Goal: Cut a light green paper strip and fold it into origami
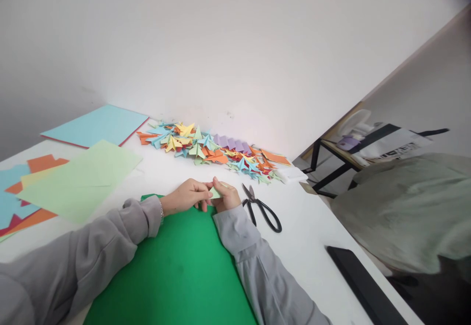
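A small piece of light green paper is pinched between my two hands, above the far edge of a green mat. My left hand has its thumb and fingers closed on the paper's left side. From the right, my right hand grips the same paper, its thumb on top. Whether the paper is folded is hard to make out, as the fingers cover most of it. Just right of my right hand lie black-handled scissors, blades slightly apart.
Many folded paper planes lie heaped along the wall. Light green sheets and coloured offcuts cover the left side, with a blue sheet behind. A black flat object rests near the right table edge. Beyond stands a black-framed shelf.
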